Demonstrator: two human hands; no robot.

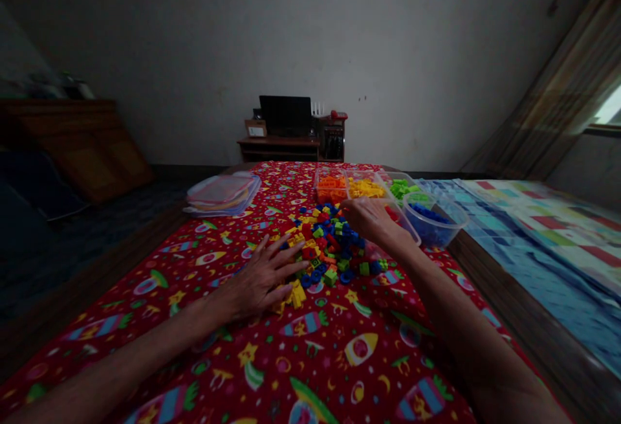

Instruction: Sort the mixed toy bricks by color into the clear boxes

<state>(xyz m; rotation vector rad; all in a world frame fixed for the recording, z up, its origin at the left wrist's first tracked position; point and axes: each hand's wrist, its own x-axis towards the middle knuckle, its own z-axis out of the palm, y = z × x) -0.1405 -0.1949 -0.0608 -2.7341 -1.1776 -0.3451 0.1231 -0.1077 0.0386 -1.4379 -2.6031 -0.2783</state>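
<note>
A mixed pile of toy building bricks [345, 237] in blue, green, yellow, red and orange lies on the red patterned tablecloth [315, 346]. My left hand [259, 276] rests at the pile's left side with its fingers spread, next to some yellow bricks [297, 294]. Over the pile's far right part, my right hand [369, 220] is closed with its fingers bent downward; whatever they hold is hidden. Just beyond it are clear plastic boxes holding orange bricks [332, 189], yellow bricks [366, 188] and green bricks [402, 189]. Red bricks [392, 213] show partly behind my right wrist.
To the right, a round clear bowl [439, 236] holds blue bricks [427, 212]. Stacked plastic lids [223, 194] lie at the table's far left. A bed with a patterned cover [548, 236] borders the table's right side. A desk with a monitor [286, 114] stands against the wall.
</note>
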